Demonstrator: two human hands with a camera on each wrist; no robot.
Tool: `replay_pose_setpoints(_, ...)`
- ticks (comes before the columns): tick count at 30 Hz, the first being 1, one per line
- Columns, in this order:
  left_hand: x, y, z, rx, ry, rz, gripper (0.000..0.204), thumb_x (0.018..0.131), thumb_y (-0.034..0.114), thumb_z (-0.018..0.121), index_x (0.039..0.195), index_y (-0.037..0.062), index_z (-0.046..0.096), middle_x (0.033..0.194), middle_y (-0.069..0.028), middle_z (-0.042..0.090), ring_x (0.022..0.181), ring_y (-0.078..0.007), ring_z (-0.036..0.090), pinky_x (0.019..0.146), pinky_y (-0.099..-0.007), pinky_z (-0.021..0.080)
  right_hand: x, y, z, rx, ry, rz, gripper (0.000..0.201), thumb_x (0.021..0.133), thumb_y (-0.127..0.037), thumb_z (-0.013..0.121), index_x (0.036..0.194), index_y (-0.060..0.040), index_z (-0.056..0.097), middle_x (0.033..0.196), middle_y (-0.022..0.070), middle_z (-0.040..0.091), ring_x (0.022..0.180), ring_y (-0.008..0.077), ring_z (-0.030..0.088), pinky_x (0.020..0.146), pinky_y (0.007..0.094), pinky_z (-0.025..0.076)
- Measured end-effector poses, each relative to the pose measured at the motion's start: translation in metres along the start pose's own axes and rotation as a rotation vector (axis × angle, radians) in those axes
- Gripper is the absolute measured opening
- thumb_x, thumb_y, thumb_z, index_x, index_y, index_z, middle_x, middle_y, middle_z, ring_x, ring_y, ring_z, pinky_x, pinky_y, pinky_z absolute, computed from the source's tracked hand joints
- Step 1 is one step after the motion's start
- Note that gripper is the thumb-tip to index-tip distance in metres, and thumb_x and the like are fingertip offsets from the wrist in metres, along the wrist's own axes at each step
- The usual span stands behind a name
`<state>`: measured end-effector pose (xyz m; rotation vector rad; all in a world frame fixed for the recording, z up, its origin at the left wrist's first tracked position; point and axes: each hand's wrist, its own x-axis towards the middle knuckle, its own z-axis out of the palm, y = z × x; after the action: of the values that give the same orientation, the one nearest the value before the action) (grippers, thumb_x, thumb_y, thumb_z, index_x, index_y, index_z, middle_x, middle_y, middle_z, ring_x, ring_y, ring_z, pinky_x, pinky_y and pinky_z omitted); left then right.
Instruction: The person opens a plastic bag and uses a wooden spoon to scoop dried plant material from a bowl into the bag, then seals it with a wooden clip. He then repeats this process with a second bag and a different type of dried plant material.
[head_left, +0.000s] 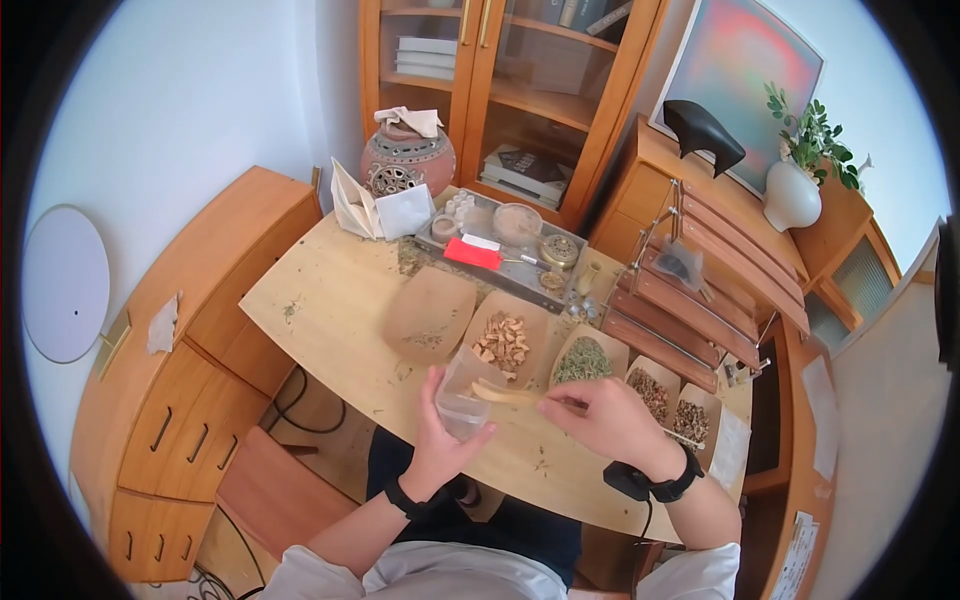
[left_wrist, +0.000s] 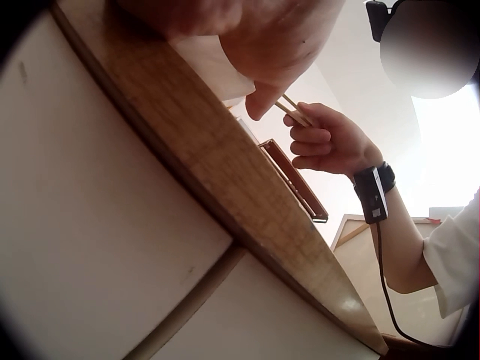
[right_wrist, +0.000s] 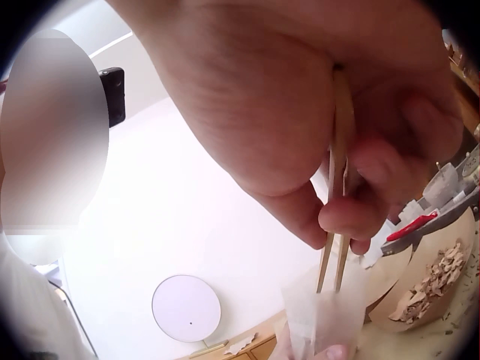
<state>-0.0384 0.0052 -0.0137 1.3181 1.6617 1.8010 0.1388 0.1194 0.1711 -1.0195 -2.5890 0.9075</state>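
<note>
My left hand (head_left: 440,445) holds a small translucent white pouch (head_left: 462,385) over the table's front part, thumb on one side and fingers on the other. My right hand (head_left: 612,420) pinches a pair of wooden tweezers (right_wrist: 341,176), whose tips reach into the pouch mouth in the right wrist view. Just beyond the pouch is a paper tray of pale brown dried chips (head_left: 502,345). Left of it lies a paper tray (head_left: 430,320) with a few green scraps. Dried green herb (head_left: 583,362) fills the tray nearest my right hand. What the pouch contains is hidden.
Two more trays hold mixed brown pieces (head_left: 648,393) and dark pieces (head_left: 691,422). Behind stands a grey tray (head_left: 480,262) with jars and a red packet (head_left: 473,254). A tiered wooden rack (head_left: 690,300) rises at the right; a patterned pot (head_left: 408,160) stands at the back.
</note>
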Motion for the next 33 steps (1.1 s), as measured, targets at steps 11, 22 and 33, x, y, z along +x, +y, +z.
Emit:
replay_pose_setpoints(11,-0.004,0.008,-0.002,-0.105,0.047,-0.074,0.108,0.078,0.013,0.082,0.155,0.003,0.006,0.15,-0.0196,0.029,0.137,-0.0294,0.038,0.111,-0.0429,0.035,0.031,0.058,-0.005,-0.235,0.182,0.081,0.03,0.088,-0.035,0.068,0.096,-0.0079,0.076,0.078,0.0175,0.07,0.073,0.0337,0.068,0.065,0.0395,0.055)
replay_pose_setpoints(22,-0.003,0.008,-0.002,-0.145,0.036,-0.087,0.108,0.079,0.014,0.081,0.155,0.0041,0.005,0.15,-0.019,0.027,0.136,-0.0295,0.036,0.112,-0.0432,0.033,0.068,0.065,0.027,-0.438,0.087,0.141,0.026,0.087,-0.032,0.063,0.087,-0.0097,0.076,0.08,0.0148,0.07,0.079,0.0334,0.069,0.07,0.0432,0.055)
replay_pose_setpoints(33,-0.003,0.005,-0.003,-0.01,0.036,-0.021,0.108,0.078,0.015,0.083,0.154,0.0008,0.008,0.15,-0.0208,0.029,0.138,-0.0305,0.036,0.111,-0.0425,0.035,0.055,0.071,0.007,-0.119,0.127,0.065,0.027,0.09,-0.029,0.066,0.096,-0.004,0.075,0.081,0.0162,0.07,0.075,0.0289,0.067,0.068,0.0385,0.052)
